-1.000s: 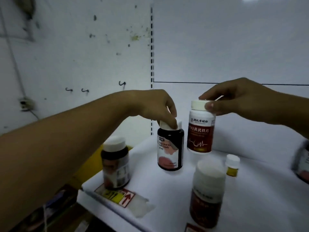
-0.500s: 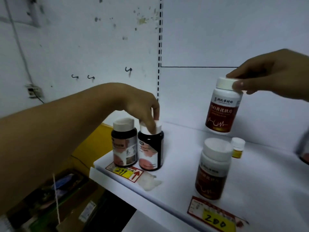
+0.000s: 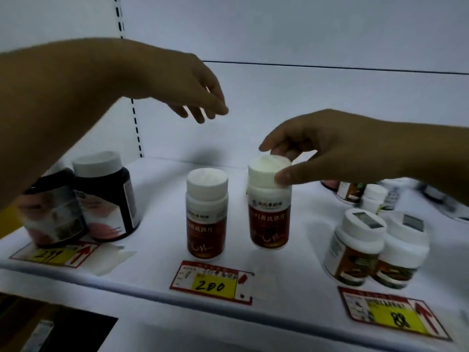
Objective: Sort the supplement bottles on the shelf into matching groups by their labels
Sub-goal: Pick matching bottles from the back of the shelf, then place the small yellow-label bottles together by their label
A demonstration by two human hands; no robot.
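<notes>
The right hand [image 3: 337, 151] grips the white cap of a red-label bottle [image 3: 269, 214] from above: thumb on the cap's near right side, fingers [image 3: 272, 142] curled over the far rim, so the cap sits between thumb & fingers. Can't tell whether the bottle's base touches the shelf [image 3: 157, 275] or hangs just above it. It stands upright, just right of a second red-label bottle [image 3: 206, 214] w/ the same white cap & label, the two close but apart. That second one stands free on the shelf, behind a yellow price tag [image 3: 212, 282] marked 200.

The left hand [image 3: 182, 85] hovers up & left of both, fingers loosely spread, pointing down-right, holding nothing, well clear of any cap.

At far left, two dark bottles [image 3: 101, 199] w/ white caps stand side by side, touching or nearly so; the left one is blurred & partly hidden by the left forearm. A tag [image 3: 54, 254] reading 299 lies in front of them.

At right front, a pair of white bottles w/ green-brown labels [image 3: 375, 245] stand pressed together, behind a tag [image 3: 392, 316] marked 88. More small bottles [image 3: 365, 196] sit further back under the right forearm, too blurred to read.
</notes>
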